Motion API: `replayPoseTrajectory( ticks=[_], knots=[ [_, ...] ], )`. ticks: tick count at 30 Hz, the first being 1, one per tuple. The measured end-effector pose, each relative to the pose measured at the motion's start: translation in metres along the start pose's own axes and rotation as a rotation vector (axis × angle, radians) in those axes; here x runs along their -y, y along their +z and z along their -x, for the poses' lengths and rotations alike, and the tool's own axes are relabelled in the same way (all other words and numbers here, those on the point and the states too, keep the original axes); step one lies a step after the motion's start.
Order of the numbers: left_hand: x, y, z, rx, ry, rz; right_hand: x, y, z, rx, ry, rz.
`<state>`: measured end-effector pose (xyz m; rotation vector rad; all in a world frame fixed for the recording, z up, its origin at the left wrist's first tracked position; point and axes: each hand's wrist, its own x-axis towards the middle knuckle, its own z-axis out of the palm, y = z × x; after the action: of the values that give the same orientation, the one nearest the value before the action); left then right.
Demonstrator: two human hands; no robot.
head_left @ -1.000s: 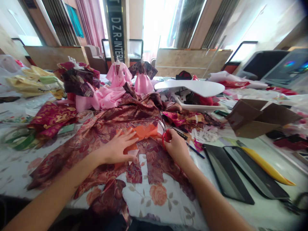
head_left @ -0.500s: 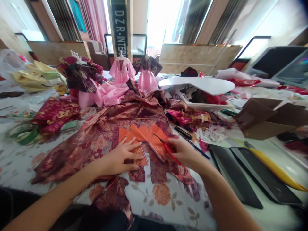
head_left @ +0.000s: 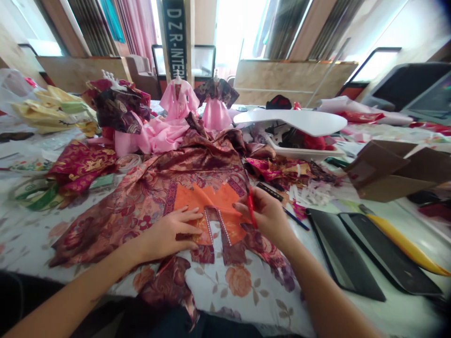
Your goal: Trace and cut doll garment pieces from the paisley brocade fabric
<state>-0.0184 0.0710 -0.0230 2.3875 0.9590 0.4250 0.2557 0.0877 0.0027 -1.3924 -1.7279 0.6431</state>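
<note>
Two orange cloth pieces (head_left: 229, 206) with white beaded edges lie on a reddish-brown patterned brocade fabric (head_left: 141, 216), a narrow gap between the beaded edges. My left hand (head_left: 172, 230) rests flat on the left orange piece, fingers stretched out. In my right hand (head_left: 269, 213) are slim red tweezers (head_left: 251, 209), gripped upright with the dark tips pointing away from me. The fingers of this hand are beside the right edge of the orange cloth; whether they touch it I cannot tell.
Doll-sized pink garments (head_left: 178, 101) stand at the back. Magenta brocade (head_left: 82, 164) and green tape rolls (head_left: 42, 197) lie left. To the right are a black case (head_left: 345, 253), a yellow-handled tool (head_left: 405, 241), an open cardboard box (head_left: 384, 173) and a white bin (head_left: 303, 152).
The tweezers have swung from lying across the orange cloth to upright at its right side. The right orange piece lies flatter and straighter. My left hand has shifted slightly left.
</note>
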Motion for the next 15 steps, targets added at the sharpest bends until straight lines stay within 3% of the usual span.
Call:
replayPoseTrajectory(
  ticks=[6,10,15],
  knots=[
    [0.001,0.004,0.005,-0.020,0.073,-0.027,0.012,0.019,-0.006,0.200,-0.201,0.216],
    [0.002,0.001,0.005,-0.016,0.091,-0.019,0.008,0.024,-0.039,0.245,-0.253,0.324],
    [-0.003,0.004,0.004,-0.013,0.053,-0.052,0.000,0.051,-0.084,0.268,-0.293,0.398]
  ],
)
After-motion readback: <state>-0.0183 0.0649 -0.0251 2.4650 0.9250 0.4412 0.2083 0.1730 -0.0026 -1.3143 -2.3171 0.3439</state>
